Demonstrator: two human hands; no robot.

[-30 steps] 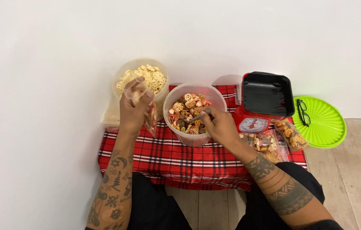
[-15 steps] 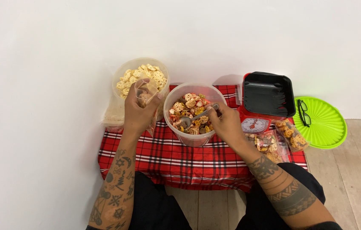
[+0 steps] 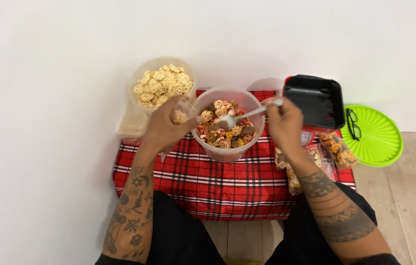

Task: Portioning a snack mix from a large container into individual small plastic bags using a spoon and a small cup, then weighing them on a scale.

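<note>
Mixed snacks point(image 3: 225, 128) fill a clear plastic tub point(image 3: 227, 153) standing at the far middle of a red plaid cloth point(image 3: 217, 181). Right hand point(image 3: 284, 122) grips a metal spoon point(image 3: 247, 116) by the handle, fingers closed round it; the bowl end rests in the snacks, handle slanting up to the right over the tub's rim. Left hand point(image 3: 168, 127) hovers just left of the tub, fingers curled shut on a small clear bag point(image 3: 181, 115) with a pale snack piece inside. Behind that hand stands a second tub point(image 3: 162, 84), heaped with pale yellow ring-shaped crackers. Right of the mixed tub: a black square tray point(image 3: 316, 100) with red trim, small filled snack bags point(image 3: 335, 149) just in front of it. Further right, on the wooden floor, a green round lid point(image 3: 375, 137) with black glasses point(image 3: 352, 123) lying on it.
</note>
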